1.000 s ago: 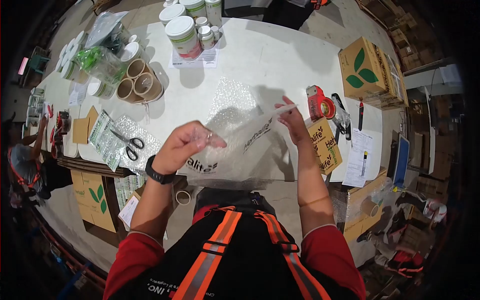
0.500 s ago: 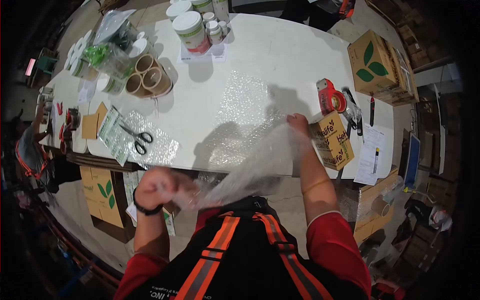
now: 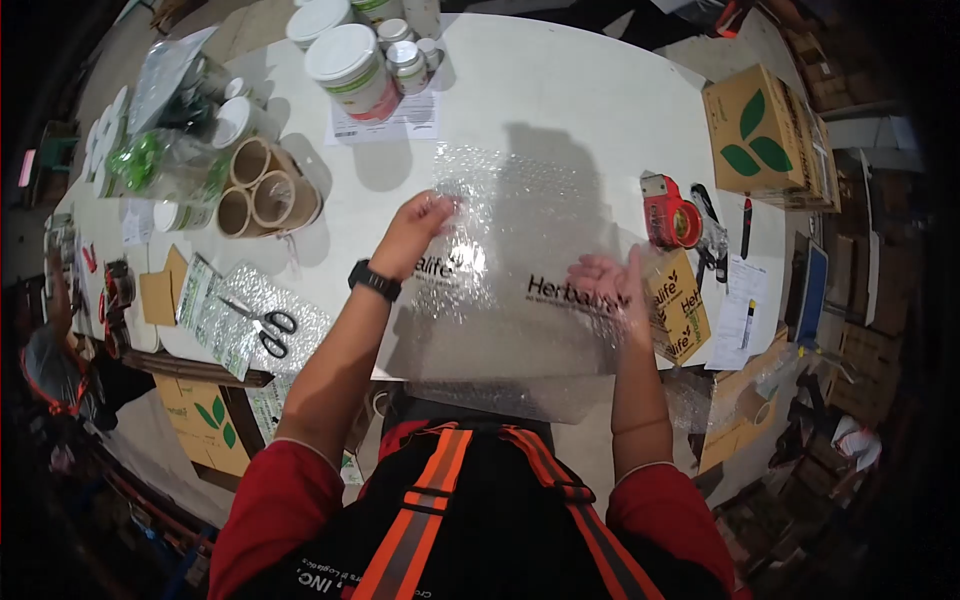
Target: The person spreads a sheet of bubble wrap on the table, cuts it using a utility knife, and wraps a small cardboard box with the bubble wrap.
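Note:
A clear bubble wrap sheet [image 3: 490, 340] lies spread over the near middle of the table, its near end hanging past the front edge. Black "Herbalife" lettering [image 3: 575, 292] shows across it in two places. My left hand [image 3: 420, 228], with a dark watch at the wrist, pinches the sheet by its left side. Toward the right side, my right hand [image 3: 612, 285] rests at the sheet with fingers spread and palm partly turned up. Close to that hand sits a brown printed carton [image 3: 680, 310], with a red tape dispenser [image 3: 672, 212] just beyond it.
Black scissors [image 3: 268, 328] lie on bubble wrap at the left. Cardboard tubes [image 3: 268, 195] and white-lidded tubs [image 3: 350, 70] stand farther back. A leaf-printed box [image 3: 760, 135], a knife [image 3: 746, 222] and papers [image 3: 735, 310] occupy the right. A person [image 3: 55, 350] is at far left.
My left hand has moved up and right over the table. The bunched wrap now lies flat, with its lettering visible. My right hand has lowered slightly and opened.

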### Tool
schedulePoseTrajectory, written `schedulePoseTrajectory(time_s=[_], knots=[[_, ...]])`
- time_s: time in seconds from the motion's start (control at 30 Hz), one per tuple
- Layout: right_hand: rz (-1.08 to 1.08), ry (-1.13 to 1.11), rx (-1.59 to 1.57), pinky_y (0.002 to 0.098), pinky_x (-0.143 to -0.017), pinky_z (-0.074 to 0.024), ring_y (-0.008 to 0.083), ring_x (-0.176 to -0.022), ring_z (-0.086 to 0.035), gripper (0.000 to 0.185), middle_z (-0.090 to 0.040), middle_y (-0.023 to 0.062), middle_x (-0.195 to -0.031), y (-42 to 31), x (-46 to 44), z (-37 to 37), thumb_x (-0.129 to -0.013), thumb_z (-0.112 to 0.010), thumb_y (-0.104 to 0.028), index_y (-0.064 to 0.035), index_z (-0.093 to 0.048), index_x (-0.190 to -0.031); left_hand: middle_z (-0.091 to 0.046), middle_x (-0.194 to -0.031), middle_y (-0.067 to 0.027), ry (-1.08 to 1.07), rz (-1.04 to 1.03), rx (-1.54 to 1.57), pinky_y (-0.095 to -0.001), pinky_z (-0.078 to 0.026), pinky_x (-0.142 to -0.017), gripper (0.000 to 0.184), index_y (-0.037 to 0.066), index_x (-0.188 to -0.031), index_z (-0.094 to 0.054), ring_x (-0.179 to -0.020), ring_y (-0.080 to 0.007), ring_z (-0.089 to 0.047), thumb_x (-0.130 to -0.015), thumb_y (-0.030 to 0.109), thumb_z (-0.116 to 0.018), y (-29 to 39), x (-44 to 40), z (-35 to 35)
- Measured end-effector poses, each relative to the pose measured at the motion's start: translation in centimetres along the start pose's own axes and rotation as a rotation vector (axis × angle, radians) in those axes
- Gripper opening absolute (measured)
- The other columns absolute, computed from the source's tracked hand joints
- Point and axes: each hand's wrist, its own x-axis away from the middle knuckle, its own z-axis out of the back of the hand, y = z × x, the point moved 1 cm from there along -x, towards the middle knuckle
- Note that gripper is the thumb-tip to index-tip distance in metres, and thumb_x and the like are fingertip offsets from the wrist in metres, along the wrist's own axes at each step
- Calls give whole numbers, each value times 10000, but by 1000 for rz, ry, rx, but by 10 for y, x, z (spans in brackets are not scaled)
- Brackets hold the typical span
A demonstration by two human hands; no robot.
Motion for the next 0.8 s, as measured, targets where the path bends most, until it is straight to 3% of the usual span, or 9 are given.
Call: schedulePoseTrajectory(time_s=[0.07,0.13,0.17,0.23,0.27,0.37,0.47,0.67,0.8], knots=[[-8,108,-1,394,-848,-489,289,-984,-611,819,-626,200,-1017,0,0,9,-873,-263,-700,16,-508,-1188,-632,-1006,-25,80,64,-150,-280,-455,-814,193,50,-1011,-595,-910,-103,-573,-921,218,-566,-17,-40,9],[48,85,-61,384,-796,-505,264,-951,-616,720,-627,186,-1004,-9,-19,12,-897,-355,-626,14,-505,-1192,-595,-753,28,154,34,-176,-224,-409,-610,133,44,-899,-628,-657,-57,-492,-889,173,-596,-29,-68,12],[49,98,-75,384,-796,-505,264,-951,-616,720,-627,186,-1004,-8,-30,17,-897,-355,-626,14,-505,-1192,-598,-743,21,169,7,-201,-221,-408,-601,136,36,-861,-631,-648,-59,-495,-882,167,-602,-37,-80,14],[71,379,332,332,-688,-519,215,-829,-626,557,-626,139,-935,-9,-49,21,-903,-462,-518,-12,-537,-1126,-602,-733,15,175,-22,-230,-217,-406,-591,145,29,-823,-634,-640,-61,-498,-876,161,-608,-43,-96,15],[68,383,326,332,-688,-519,215,-829,-626,557,-626,139,-935,-10,-52,22,-903,-462,-518,-12,-537,-1126,-604,-713,5,216,-37,-238,-218,-408,-581,171,21,-785,-633,-625,-66,-501,-872,167,-615,-43,-99,14],[209,464,334,229,-469,-408,99,-571,-529,195,-562,18,-711,-13,-55,13,-903,-554,-250,-60,-570,-862,-607,-682,-9,274,-16,-271,-225,-413,-561,220,7,-728,-631,-595,-77,-512,-864,180,-628,-38,-101,16],[214,528,507,241,-453,-386,99,-548,-507,155,-543,12,-661,-10,-64,16,-895,-564,-176,-56,-576,-797,-611,-663,-20,286,19,-346,-234,-420,-543,237,-5,-727,-628,-571,-89,-525,-859,192,-637,-29,-104,17],[232,569,522,238,-467,-396,90,-508,-480,169,-537,6,-623,-14,-76,17,-902,-561,-165,-45,-589,-785,-597,-673,-9,256,-41,-419,-226,-418,-525,190,21,-796,-604,-561,-79,-517,-876,192,-620,-34,-100,23],[201,606,570,227,-443,-406,85,-492,-474,199,-505,1,-589,-13,-89,23,-893,-588,-193,-47,-572,-758,-628,-665,-55,296,-44,-446,-257,-449,-542,201,-7,-818,-598,-566,-123,-567,-853,187,-635,-30,-99,25]])
